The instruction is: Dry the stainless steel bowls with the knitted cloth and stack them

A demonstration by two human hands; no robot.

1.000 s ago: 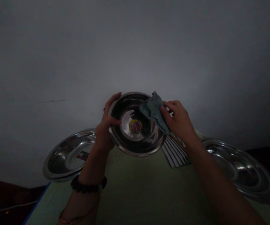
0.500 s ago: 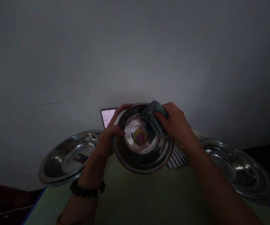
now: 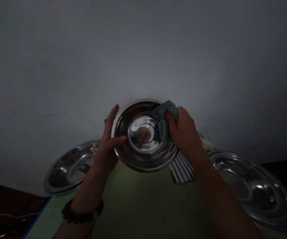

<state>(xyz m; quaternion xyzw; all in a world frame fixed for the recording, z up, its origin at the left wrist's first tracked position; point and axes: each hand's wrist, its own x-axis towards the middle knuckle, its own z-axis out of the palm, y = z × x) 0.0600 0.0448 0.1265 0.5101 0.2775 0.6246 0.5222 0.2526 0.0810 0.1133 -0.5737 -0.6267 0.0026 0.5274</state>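
Observation:
A shiny metal bowl (image 3: pixel 143 159) with a round yellow and red sticker inside is held up, tilted toward me, above the table. My left hand (image 3: pixel 107 146) grips its left rim, thumb inside and fingers behind. Bunched in my right hand (image 3: pixel 184 127) is a grey-green cloth (image 3: pixel 165 121), pressed against the upper right of the bowl's inner wall and rim. The fingers of my right hand are partly hidden by the cloth.
On the left stands a metal basin (image 3: pixel 68 169) with a dark label; another metal basin (image 3: pixel 252 189) is at the right. Several pale striped pieces (image 3: pixel 181 169) lie behind the bowl on the greenish table (image 3: pixel 143 205). A grey wall (image 3: pixel 143 59) rises behind.
The bowl and both hands have moved slightly up and left. My left fingers are spread more along the rim. The phone seen behind the bowl before is now almost wholly hidden.

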